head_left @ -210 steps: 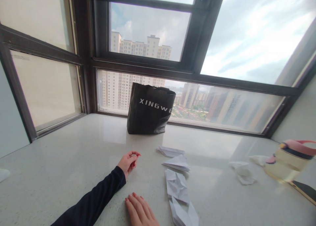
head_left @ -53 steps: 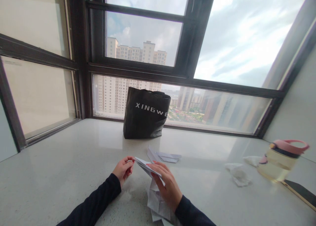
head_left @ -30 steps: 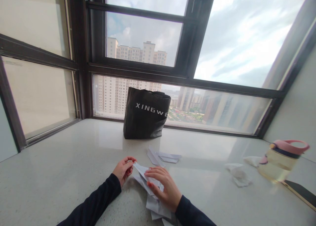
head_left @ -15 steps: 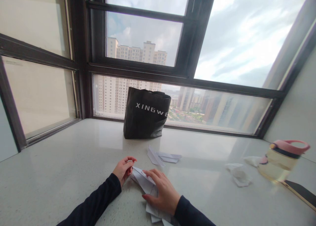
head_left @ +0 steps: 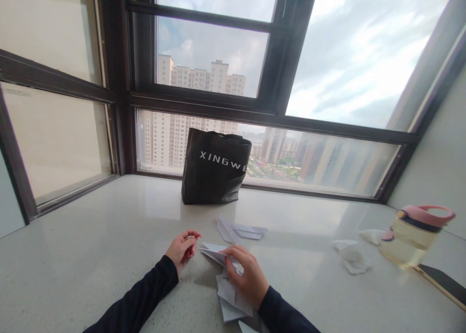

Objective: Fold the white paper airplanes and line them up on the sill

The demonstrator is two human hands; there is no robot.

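Observation:
My right hand [head_left: 246, 278] pinches a folded white paper plane [head_left: 215, 253] and holds it a little above the pale stone counter [head_left: 91, 245]. My left hand [head_left: 182, 249] rests just left of the plane's tip with its fingers curled, apart from the paper; I cannot tell if something small is in it. Under my right hand lie more folded white papers [head_left: 229, 301]. Another folded paper plane [head_left: 238, 230] lies farther back on the counter.
A black bag [head_left: 215, 167] with white lettering stands by the window. At the right are crumpled white tissues [head_left: 352, 258], a clear bottle with a pink lid [head_left: 415, 236] and a dark phone [head_left: 446, 285]. Dark window frames [head_left: 120, 100] border the counter.
My right hand had pressed the folded paper flat on the counter; now it has lifted it again by a pinch. My left hand has stayed in place.

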